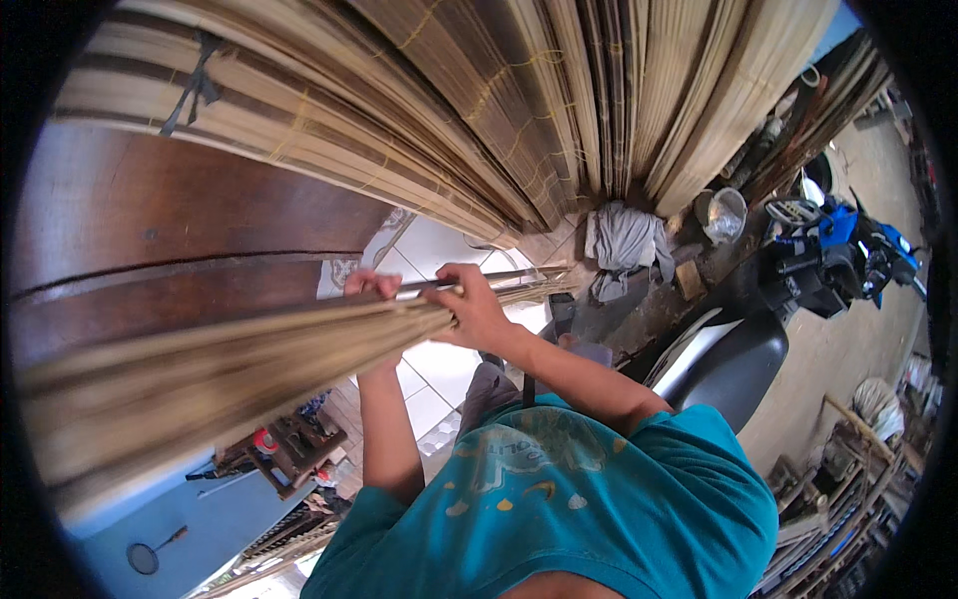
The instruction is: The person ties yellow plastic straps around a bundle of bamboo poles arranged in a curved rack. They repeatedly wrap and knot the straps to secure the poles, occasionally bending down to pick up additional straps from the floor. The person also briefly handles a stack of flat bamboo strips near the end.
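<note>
A long bundle of thin wooden slats [259,374], pale and brown, stretches from the left rim to just right of my hands. Its left part is blurred and wide; it narrows toward the right. My right hand [471,307] wraps round the bundle near its narrower right part, thumb and fingers closed on it. My left hand [373,285] comes up from beneath, its palm hidden behind the slats and its curled fingers showing over the far edge. Bundled slat blinds [499,90] tied with yellow string stand upright in front of me.
A brown wooden panel [190,210] fills the left. Grey cloth [627,245] and a clear plastic-lined bucket [723,215] lie beyond my right hand. At right stands a motorbike with a black seat [738,364]. Stacked wood [828,499] sits lower right; a small wooden stand [294,449] lower left.
</note>
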Motion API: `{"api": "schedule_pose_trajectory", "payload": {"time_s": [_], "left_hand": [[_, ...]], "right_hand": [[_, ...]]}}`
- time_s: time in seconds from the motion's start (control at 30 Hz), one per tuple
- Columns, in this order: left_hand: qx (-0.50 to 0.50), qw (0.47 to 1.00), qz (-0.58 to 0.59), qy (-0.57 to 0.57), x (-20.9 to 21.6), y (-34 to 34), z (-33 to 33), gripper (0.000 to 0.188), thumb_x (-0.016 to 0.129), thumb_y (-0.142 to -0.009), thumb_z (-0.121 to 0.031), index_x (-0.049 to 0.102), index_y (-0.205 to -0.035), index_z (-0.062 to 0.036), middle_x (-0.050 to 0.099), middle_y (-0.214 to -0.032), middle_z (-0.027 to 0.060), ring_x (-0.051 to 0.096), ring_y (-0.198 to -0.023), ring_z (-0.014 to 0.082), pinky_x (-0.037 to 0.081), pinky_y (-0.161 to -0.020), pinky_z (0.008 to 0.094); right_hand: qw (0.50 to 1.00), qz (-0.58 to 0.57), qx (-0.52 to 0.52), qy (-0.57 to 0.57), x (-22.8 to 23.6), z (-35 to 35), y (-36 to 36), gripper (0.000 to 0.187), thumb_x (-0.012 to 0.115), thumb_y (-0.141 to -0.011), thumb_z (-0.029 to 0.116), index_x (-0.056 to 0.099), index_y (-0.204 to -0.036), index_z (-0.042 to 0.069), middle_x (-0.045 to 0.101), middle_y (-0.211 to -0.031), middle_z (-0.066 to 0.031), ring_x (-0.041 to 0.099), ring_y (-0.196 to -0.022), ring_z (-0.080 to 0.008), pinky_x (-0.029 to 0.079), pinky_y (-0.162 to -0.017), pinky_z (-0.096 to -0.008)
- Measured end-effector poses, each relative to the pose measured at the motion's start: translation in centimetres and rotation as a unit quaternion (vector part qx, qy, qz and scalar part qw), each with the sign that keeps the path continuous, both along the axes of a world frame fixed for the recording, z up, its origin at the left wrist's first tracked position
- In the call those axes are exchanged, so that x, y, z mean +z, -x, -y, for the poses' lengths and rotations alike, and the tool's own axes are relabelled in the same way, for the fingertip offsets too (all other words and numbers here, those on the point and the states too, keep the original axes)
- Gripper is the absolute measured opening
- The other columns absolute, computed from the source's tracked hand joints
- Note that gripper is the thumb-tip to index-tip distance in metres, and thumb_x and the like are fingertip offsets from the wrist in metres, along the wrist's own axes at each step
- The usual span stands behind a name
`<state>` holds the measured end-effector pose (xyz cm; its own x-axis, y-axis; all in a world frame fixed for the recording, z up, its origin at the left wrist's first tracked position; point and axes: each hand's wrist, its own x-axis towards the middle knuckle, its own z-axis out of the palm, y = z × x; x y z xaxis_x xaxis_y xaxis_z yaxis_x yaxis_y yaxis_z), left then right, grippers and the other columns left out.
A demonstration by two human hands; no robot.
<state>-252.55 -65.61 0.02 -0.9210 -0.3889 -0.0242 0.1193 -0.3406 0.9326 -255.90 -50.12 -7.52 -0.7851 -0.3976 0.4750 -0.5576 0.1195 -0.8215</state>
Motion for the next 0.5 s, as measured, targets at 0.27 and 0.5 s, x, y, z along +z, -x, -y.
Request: {"api": "schedule_pose_trajectory", "payload": {"time_s": [0.27,0.5], "left_hand": [[-0.135,0.979,-0.052,-0.146,0.4,-8.4,2.4,0.083,0.012,-0.091,-0.069,0.058,-0.084,-0.0004,0.052,-0.074,0.0085,0.043,-0.082,0.0233,0.029,-0.096,0.0403],[-0.133,0.973,-0.118,-0.146,0.9,-14.3,2.4,0.087,0.007,-0.093,-0.067,0.06,-0.083,0.0008,0.052,-0.073,0.0085,0.044,-0.081,0.0226,0.03,-0.1,0.0412]], "right_hand": [[0.975,0.036,0.215,0.044,-2.9,0.3,-5.5,0.098,0.082,-0.06,0.046,0.036,-0.136,0.003,0.024,-0.14,-0.0316,0.028,-0.129,-0.0487,0.032,-0.107,-0.0498],[0.906,-0.003,0.413,-0.097,-0.7,2.2,-6.9,0.122,0.083,-0.056,0.045,0.011,-0.151,0.021,-0.002,-0.15,-0.0324,0.001,-0.14,-0.0489,0.008,-0.109,-0.065]]}}
